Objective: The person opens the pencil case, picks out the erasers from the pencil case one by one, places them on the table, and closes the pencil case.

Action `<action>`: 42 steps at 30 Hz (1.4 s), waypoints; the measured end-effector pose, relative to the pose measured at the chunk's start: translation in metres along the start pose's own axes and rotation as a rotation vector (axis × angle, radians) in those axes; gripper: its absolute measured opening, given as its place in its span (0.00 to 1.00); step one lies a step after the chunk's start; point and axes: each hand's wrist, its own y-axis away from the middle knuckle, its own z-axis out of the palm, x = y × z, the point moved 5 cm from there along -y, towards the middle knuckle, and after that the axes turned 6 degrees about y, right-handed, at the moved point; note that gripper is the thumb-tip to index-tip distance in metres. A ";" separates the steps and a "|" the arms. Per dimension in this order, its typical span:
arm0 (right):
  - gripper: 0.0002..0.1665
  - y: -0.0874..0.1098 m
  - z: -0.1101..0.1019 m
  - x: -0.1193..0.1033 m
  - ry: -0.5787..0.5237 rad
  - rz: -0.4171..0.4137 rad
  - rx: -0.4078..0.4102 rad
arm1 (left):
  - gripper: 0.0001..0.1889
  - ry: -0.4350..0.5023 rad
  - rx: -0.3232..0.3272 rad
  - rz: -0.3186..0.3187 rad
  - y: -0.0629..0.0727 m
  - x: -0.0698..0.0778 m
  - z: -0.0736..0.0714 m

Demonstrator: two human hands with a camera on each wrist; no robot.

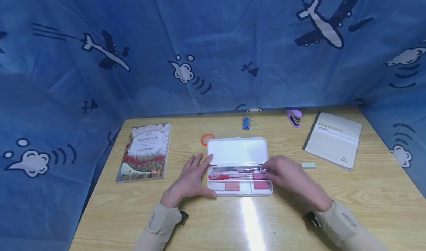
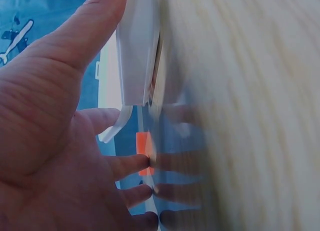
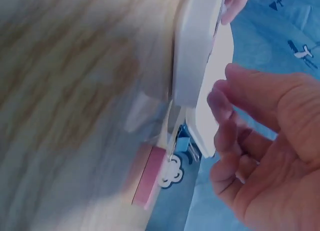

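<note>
Lying open: the white pencil case (image 1: pixel 229 194) stands between the two hands, its long axis running left to right across the person's front, lid (image 1: pixel 237 151) folded back on the far side.
Upper pink eraser (image 1: pixel 258 176): at the right end of the pen compartment, long side roughly along the case; the red pen (image 1: pixel 219 177) lies to its left on nearly the same line.
Right hand (image 1: pixel 289 173): the nearer one, reaching in over the right end; its fingers are bent, thumb tip just beside the upper pink eraser, but whether they pinch it cannot be told.
Deciding relation: probably that short gap, with the eraser leftward of the right thumb and its end facing the fingers.
Left hand (image 1: pixel 192 178): fingers spread and unclenched at the opposite end, thumb by the near corner, index by the lid's edge; it seems placed to steady.
Lower pink eraser (image 1: pixel 261 185): in the front compartment, on the person's side of the upper one.
</note>
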 end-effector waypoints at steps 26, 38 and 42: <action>0.08 -0.005 0.006 0.005 -0.030 0.071 -0.027 | 0.70 -0.013 0.007 0.017 -0.001 0.001 0.001; 0.07 0.020 -0.027 0.038 -0.052 0.137 0.061 | 0.70 -0.015 0.006 0.020 -0.001 0.000 0.000; 0.10 0.032 -0.026 0.046 -0.029 0.153 0.024 | 0.70 -0.016 0.005 0.019 -0.001 0.000 0.000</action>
